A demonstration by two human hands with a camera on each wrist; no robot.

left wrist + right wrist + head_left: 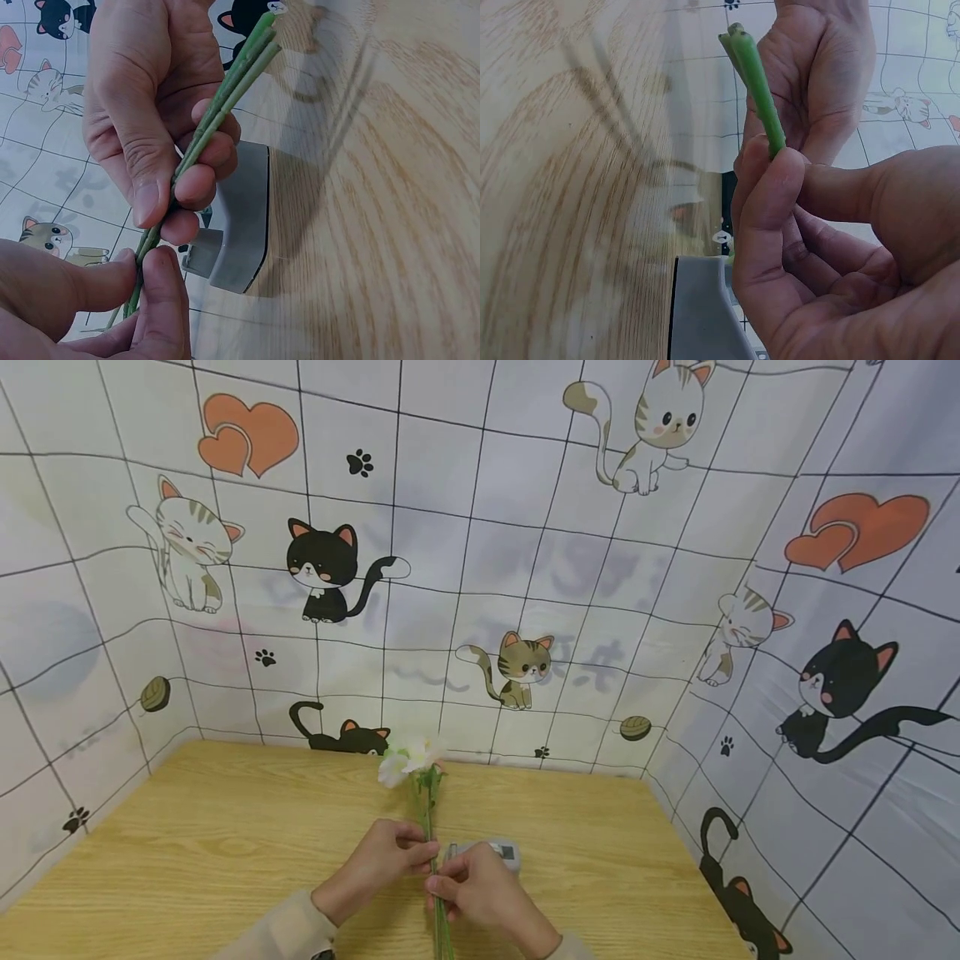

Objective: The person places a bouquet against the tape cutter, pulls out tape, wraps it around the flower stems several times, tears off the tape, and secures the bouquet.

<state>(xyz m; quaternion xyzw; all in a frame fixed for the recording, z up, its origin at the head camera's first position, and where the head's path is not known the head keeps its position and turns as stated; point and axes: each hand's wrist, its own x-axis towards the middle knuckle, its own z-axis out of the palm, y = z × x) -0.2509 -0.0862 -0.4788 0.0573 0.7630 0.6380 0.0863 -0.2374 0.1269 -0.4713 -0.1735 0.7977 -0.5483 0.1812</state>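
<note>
Several thin green stems [429,814] are bunched together, with white flowers [408,758] at their far end over the wooden table [225,843]. My left hand [418,852] pinches the stems between thumb and forefinger; the left wrist view shows that pinch [140,264] low on the bunch [225,97]. Just nearer to me, my right hand [438,887] curls its fingers round the same stems. In the right wrist view its fingers [769,180] wrap the stem [754,71], whose cut ends stick up past them. The left palm [817,82] lies behind.
A small grey device [501,852] lies on the table just beyond my right hand, also seen under the hands [236,217]. Cat-patterned cloth walls [480,568] enclose the table at the back and both sides. Bare wood spreads to the left and right.
</note>
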